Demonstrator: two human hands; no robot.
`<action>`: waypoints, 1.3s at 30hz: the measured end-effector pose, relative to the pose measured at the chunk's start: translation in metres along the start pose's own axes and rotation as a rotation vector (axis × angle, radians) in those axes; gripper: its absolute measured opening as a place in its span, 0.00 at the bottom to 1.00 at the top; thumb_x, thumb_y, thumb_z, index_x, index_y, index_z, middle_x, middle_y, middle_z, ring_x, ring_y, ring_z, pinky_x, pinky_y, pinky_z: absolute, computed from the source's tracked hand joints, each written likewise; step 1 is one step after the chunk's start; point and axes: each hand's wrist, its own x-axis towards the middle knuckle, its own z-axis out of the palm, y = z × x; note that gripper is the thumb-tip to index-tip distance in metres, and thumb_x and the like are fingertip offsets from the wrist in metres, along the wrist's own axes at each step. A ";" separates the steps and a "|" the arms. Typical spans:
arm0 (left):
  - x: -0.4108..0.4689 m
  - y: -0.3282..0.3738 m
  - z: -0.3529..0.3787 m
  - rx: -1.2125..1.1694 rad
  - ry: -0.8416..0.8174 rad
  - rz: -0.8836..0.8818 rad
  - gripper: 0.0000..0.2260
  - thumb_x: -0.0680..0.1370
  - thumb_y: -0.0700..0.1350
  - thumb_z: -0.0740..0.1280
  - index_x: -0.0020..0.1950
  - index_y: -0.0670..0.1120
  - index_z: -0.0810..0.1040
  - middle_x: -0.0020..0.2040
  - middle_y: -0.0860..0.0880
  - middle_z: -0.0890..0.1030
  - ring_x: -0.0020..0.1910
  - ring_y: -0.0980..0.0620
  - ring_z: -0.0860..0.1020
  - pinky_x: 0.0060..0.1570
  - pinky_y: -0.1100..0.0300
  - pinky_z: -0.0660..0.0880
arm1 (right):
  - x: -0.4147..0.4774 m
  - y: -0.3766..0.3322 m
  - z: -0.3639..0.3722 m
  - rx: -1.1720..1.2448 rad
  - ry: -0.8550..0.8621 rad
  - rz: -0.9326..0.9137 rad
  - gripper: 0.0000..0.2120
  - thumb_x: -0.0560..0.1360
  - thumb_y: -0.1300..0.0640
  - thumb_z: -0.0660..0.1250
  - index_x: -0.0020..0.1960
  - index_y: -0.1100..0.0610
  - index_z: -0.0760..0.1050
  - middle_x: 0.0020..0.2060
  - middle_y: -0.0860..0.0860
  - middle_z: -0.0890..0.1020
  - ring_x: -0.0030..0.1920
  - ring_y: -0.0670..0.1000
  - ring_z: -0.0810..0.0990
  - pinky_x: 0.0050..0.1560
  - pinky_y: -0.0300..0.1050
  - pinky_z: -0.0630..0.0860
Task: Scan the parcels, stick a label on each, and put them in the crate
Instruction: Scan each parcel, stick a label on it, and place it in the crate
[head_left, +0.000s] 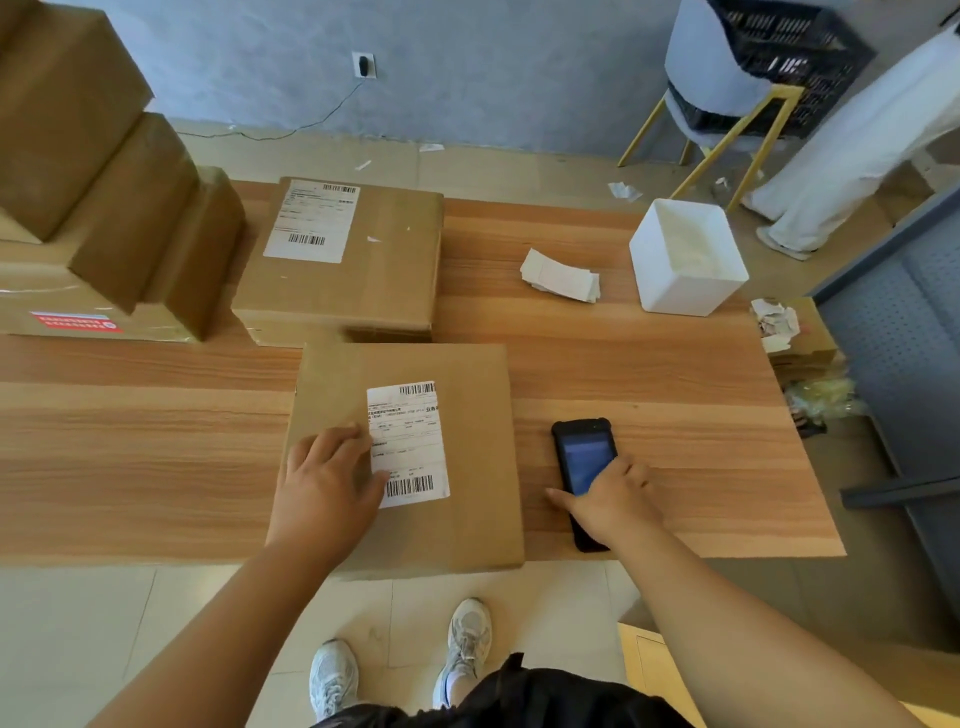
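A flat cardboard parcel (410, 457) is lying at the near edge of the wooden tabletop (649, 364), its near side overhanging that edge. The left hand (327, 480) is resting flat on it, grip open, fingers spread and touching the left side of the white label (408, 446) stuck on its top. Just right of this parcel, the right hand (608, 501) is lying over the black handheld scanner (584, 467) on the tabletop, fingers loosely open around it. Behind the parcel, a second labelled parcel (348, 260) is sitting; a black crate (789, 57) is standing far beyond, on a stool.
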 end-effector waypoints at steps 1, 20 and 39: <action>0.000 0.001 0.002 0.006 0.008 -0.002 0.20 0.72 0.48 0.72 0.62 0.45 0.77 0.64 0.48 0.75 0.63 0.41 0.68 0.62 0.46 0.66 | 0.004 0.000 0.002 -0.035 0.015 -0.017 0.55 0.63 0.27 0.67 0.72 0.64 0.51 0.67 0.58 0.63 0.65 0.58 0.65 0.63 0.48 0.67; -0.012 -0.013 -0.005 -0.086 0.057 -0.048 0.20 0.68 0.44 0.76 0.58 0.42 0.80 0.62 0.42 0.76 0.59 0.36 0.70 0.59 0.42 0.69 | -0.052 -0.046 -0.107 -0.035 0.052 -0.561 0.37 0.58 0.46 0.78 0.58 0.50 0.61 0.48 0.47 0.72 0.46 0.52 0.74 0.41 0.49 0.76; -0.013 -0.040 -0.021 -0.083 -0.014 0.133 0.18 0.74 0.44 0.70 0.64 0.44 0.77 0.66 0.46 0.74 0.62 0.38 0.69 0.62 0.44 0.68 | -0.122 -0.070 -0.117 -0.562 -0.006 -0.669 0.26 0.59 0.53 0.75 0.47 0.50 0.61 0.37 0.44 0.67 0.39 0.49 0.69 0.35 0.45 0.61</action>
